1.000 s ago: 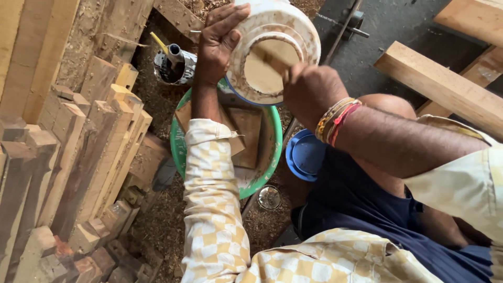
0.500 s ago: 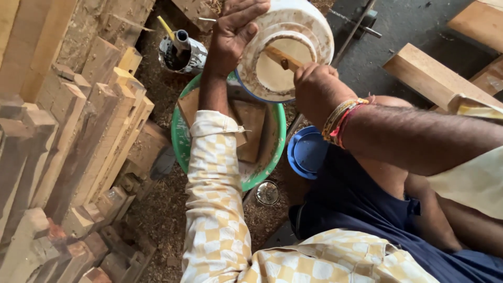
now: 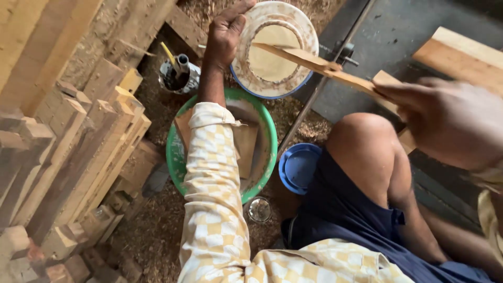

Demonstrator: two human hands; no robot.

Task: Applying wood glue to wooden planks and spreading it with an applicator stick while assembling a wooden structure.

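My left hand (image 3: 225, 34) grips the rim of a round white tub (image 3: 275, 50) with pale glue inside, holding it tilted above a green basin (image 3: 264, 120). My right hand (image 3: 450, 123) is raised near the camera and holds a flat wooden stick (image 3: 325, 68). The stick's far end reaches into the tub's mouth. Brown sheets of paper (image 3: 246, 144) lie inside the basin, partly hidden by my checked sleeve.
Stacked wooden blocks (image 3: 68, 157) fill the left side. A small tin with tools (image 3: 178, 76) stands on sawdust above the basin. A blue lid (image 3: 298, 167) and a small glass jar (image 3: 259, 209) lie by my knee. Timber planks (image 3: 461, 57) lie at the right.
My right hand has pulled back from the tub toward the right and closer to the camera, drawing the stick out. The tub stays held in my left hand.
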